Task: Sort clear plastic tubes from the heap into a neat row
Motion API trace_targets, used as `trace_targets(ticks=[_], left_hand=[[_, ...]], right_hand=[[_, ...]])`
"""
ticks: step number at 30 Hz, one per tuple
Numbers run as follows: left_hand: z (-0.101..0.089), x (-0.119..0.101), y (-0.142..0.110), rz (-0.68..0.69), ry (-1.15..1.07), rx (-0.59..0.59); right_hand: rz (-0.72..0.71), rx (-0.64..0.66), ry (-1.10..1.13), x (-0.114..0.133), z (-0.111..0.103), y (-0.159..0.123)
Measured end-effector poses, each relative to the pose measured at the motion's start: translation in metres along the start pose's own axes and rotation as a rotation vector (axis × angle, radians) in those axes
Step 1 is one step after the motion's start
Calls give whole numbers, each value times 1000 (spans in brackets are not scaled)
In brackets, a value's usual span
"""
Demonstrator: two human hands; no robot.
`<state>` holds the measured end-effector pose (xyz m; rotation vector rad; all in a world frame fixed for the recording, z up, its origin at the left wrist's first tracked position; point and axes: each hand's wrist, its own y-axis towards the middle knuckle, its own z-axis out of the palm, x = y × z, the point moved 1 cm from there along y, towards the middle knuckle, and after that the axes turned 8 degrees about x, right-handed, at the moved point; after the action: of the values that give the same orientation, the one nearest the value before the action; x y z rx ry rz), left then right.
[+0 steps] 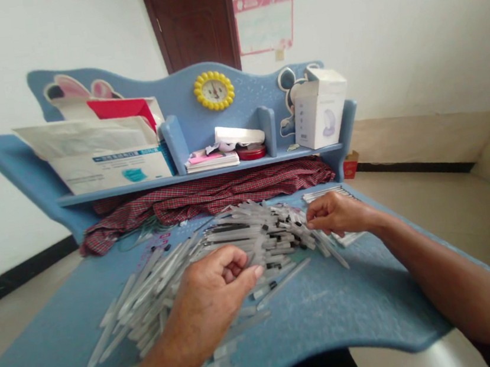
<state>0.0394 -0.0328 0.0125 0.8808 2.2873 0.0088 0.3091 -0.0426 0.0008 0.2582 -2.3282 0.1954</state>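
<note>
A heap of several clear plastic pen barrels (251,230) with dark tips lies across the blue desk (332,310). My left hand (209,295) hovers over the near side of the heap, fingers curled inward as if pinching a barrel; what it holds is hidden. My right hand (338,212) rests at the heap's right edge with fingers closed on small dark-tipped pieces. A neat row of pens (331,194) lies just behind the right hand.
A red checked cloth (211,196) lies under the desk's shelf. On the shelf stand paper envelopes and a box (107,153), a stack of booklets (213,160), a red tin (251,152) and a white carton (319,112). A yellow clock (214,91) is on the backboard.
</note>
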Motion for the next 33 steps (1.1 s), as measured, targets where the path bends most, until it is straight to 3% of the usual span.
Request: trace_targets(ticks=[9, 15, 26, 30, 33], left_hand=[[-5, -4, 3, -67, -278, -65], [-3, -2, 2, -47, -216, -60], [-5, -1, 1, -47, -203, -38], [-7, 3, 2, -89, -294, -58], [-7, 7, 3, -130, -426, -72]], right_hand=[[25, 234, -599, 11, 0, -9], [132, 266, -809, 13, 12, -5], [199, 261, -743, 15, 16, -4], [324, 326, -587, 12, 14, -7], [371, 293, -427, 7, 7, -11]])
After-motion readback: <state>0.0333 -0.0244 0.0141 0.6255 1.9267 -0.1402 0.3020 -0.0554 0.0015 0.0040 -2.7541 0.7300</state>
